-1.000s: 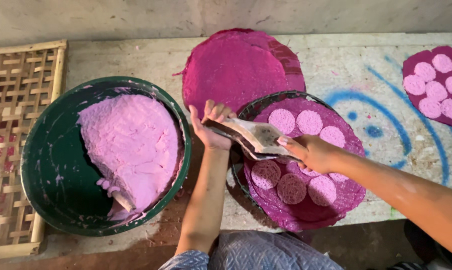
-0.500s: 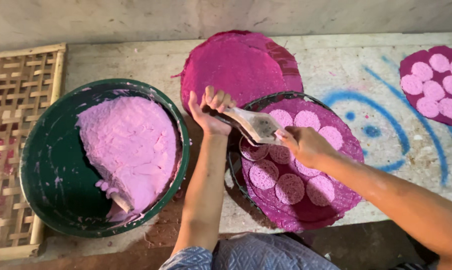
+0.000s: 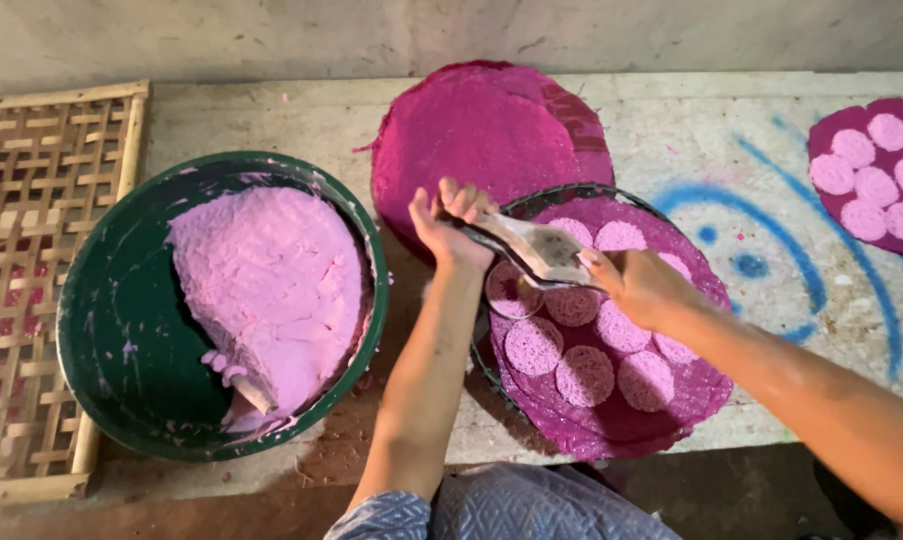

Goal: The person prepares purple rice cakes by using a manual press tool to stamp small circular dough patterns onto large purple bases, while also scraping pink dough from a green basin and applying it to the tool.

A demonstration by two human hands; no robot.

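One head-worn camera looks almost straight down from close above the desk (image 3: 691, 130), facing the far wall. Both forearms enter from the bottom edge, with the bowl (image 3: 111, 330) at left.

- I see a dark green basin (image 3: 121, 340), its inside smeared with pale pink streaks.
- The mound of paste (image 3: 271, 290) inside it is a soft, light pink.
- The round mat (image 3: 611, 420) under my hands is deep magenta, carrying lighter pink discs (image 3: 533, 346) with a fine dotted texture.
- Behind it, a stack of bare mats (image 3: 481, 130) shows the same saturated magenta.
- The scoop (image 3: 541, 250) between my hands looks greyish-white, stained with pink.
- The desk (image 3: 691, 130) is whitish and speckled, painted with blue curved lines and dots.
- At far right, another magenta mat (image 3: 831, 200) bears pale pink rounds.
- The lattice tray (image 3: 31, 250) is tan, woven in open squares.
- My sleeve (image 3: 391, 515) is blue-grey.
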